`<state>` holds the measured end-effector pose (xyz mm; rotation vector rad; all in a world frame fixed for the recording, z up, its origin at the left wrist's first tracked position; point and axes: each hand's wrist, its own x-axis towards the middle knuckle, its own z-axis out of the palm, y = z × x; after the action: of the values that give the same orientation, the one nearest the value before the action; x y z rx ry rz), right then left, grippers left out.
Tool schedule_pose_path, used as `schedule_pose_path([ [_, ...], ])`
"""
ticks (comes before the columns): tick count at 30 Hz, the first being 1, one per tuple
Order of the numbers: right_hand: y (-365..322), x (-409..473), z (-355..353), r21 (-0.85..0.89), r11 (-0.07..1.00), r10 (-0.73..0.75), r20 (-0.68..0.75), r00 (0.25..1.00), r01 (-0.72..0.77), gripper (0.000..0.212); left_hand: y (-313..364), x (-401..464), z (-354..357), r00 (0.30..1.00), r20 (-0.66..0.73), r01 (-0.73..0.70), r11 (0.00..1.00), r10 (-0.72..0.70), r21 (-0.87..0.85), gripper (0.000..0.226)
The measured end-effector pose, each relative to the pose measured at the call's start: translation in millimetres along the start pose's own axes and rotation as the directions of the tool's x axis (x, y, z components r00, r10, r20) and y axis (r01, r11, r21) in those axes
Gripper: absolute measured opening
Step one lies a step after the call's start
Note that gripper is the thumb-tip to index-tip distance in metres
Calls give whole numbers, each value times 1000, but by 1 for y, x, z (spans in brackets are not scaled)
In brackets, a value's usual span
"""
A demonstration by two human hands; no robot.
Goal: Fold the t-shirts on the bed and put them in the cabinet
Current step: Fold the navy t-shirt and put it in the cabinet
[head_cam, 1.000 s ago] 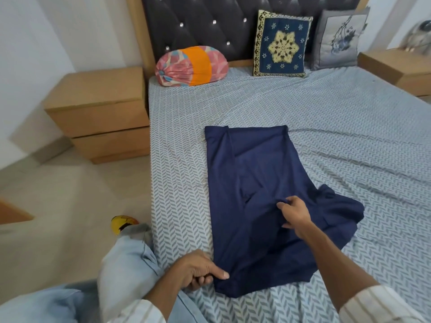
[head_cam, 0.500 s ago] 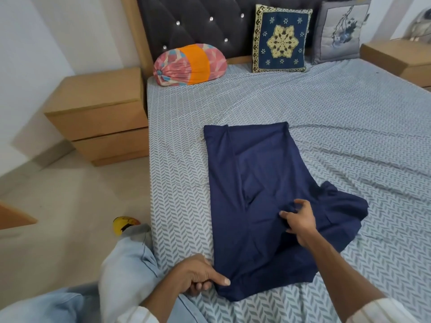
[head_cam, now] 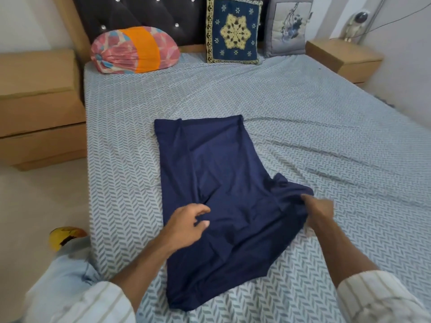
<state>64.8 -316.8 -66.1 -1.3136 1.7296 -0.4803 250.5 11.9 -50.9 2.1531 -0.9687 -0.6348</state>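
Note:
A navy blue t-shirt [head_cam: 224, 173] lies partly folded lengthwise on the bed [head_cam: 326, 127], its right sleeve sticking out to the right. My left hand [head_cam: 186, 226] hovers over the shirt's lower middle with fingers loosely curled, holding nothing. My right hand [head_cam: 318, 209] grips the bunched edge of the right sleeve. No cabinet for the shirts is visible apart from the bedside units.
A pink and orange bolster [head_cam: 135, 52], a blue patterned cushion [head_cam: 233, 31] and a grey cushion [head_cam: 288, 26] lean at the headboard. Wooden nightstands [head_cam: 39, 108] [head_cam: 342, 57] flank the bed. A yellow object [head_cam: 65, 234] lies on the floor by my knee.
My left hand let go of the shirt's bottom left corner and moved up over the shirt. My right hand shifted right to the sleeve edge. The view moved closer and rightward.

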Motion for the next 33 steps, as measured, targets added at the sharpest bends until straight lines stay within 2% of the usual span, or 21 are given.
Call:
schedule_pose_path([
  [3,-1,14,-6,204,974,58,187,981,-96,14,-1,6,26,985,154,82,997,-82,6,51],
  [5,-6,12,-3,250,965,31,203,979,-82,12,-6,5,32,977,172,122,991,-128,45,51],
  [8,-21,-19,6,312,943,-144,78,987,113,11,-5,6,28,975,177,125,990,-134,59,46],
  [9,-28,-39,10,279,934,-244,44,969,223,13,-1,5,24,973,181,138,989,-145,47,44],
  [11,-40,-88,23,88,878,-471,-16,882,470,16,3,6,19,959,201,206,978,-200,-14,35],
  [13,-44,-137,40,4,734,-679,-6,734,679,19,3,10,17,936,228,316,928,-270,-198,29],
  [14,-38,-157,51,-18,628,-777,45,628,778,21,5,10,15,924,242,369,861,-297,-351,37],
  [15,-32,-173,62,-60,483,-863,134,486,874,21,8,11,13,911,245,413,748,-333,-519,50],
  [16,-21,-183,74,-102,313,-905,268,330,944,19,9,12,11,887,252,448,593,-386,-669,60],
  [18,3,-190,91,-91,15,-840,539,62,996,15,9,11,4,835,284,460,313,-472,-831,68],
  [19,14,-188,94,-62,-65,-780,625,-12,996,24,11,7,0,817,296,461,253,-495,-850,65],
  [20,24,-185,95,-48,-91,-734,678,-35,995,35,9,5,-1,808,291,467,254,-513,-847,57],
  [23,47,-169,82,-175,-116,-708,705,43,978,68,3,-3,1,792,266,505,344,-550,-792,36],
  [24,53,-164,76,-253,-115,-710,698,98,961,79,2,-4,4,783,252,510,356,-568,-783,32],
  [26,58,-154,66,-380,-40,-691,678,250,924,91,3,-2,8,762,224,511,351,-608,-784,21],
  [27,59,-148,63,-416,8,-683,662,309,909,87,4,0,9,748,216,514,342,-628,-787,16],
  [29,57,-137,57,-415,78,-669,652,356,906,61,9,2,9,726,216,525,322,-653,-788,16],
  [31,55,-130,51,-365,65,-701,646,303,929,39,14,0,7,722,222,519,301,-655,-800,19],
  [33,56,-128,46,-307,65,-735,629,253,950,28,15,-6,3,723,229,518,293,-651,-803,23],
])
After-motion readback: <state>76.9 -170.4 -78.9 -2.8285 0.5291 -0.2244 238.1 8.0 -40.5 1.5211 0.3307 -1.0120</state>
